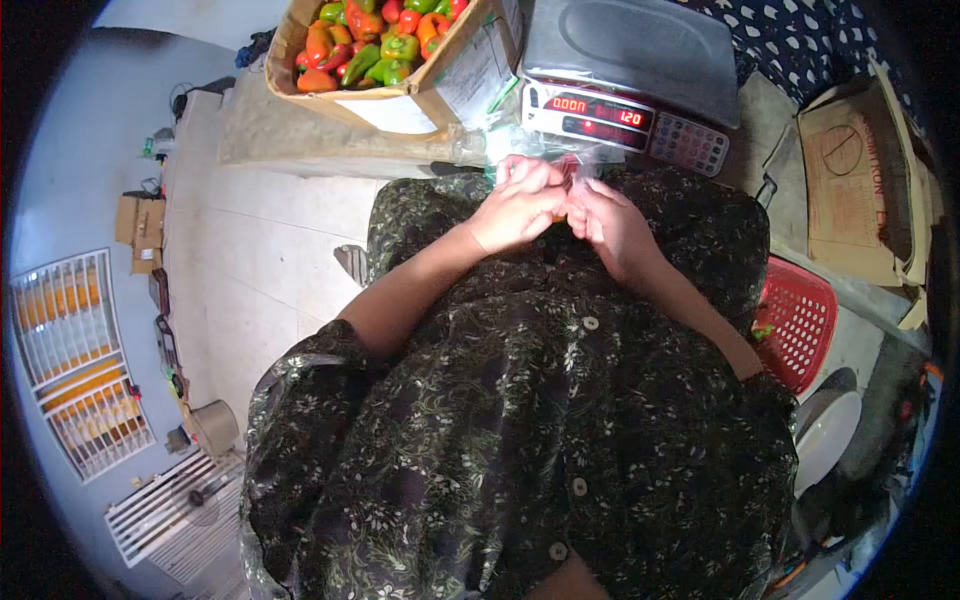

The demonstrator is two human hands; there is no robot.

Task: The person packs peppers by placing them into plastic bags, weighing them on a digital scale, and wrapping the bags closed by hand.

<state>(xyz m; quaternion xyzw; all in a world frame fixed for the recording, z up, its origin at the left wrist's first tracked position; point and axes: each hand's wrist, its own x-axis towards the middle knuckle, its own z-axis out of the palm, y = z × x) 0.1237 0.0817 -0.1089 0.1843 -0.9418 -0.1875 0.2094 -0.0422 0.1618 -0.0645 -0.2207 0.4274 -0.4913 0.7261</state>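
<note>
My left hand point(518, 207) and my right hand point(608, 222) meet above my lap, just in front of a digital scale point(630, 50). The fingers of both are closed, pinching a clear plastic bag point(598, 157) whose thin film shows around the fingertips. Whatever the bag contains is mostly hidden by my hands. More crumpled clear plastic lies against the scale's front left corner. Red digits glow on the scale's display point(588, 113), and its plate carries nothing. To the left of the scale, a cardboard box point(395, 112) holds several red and green peppers point(365, 45).
A red perforated basket point(800, 325) stands on the floor at my right, with a white bowl point(828, 440) below it. An opened cardboard carton point(850, 190) leans at the far right. Pale floor tiles point(240, 225) extend to the left, toward a white barred window point(85, 360).
</note>
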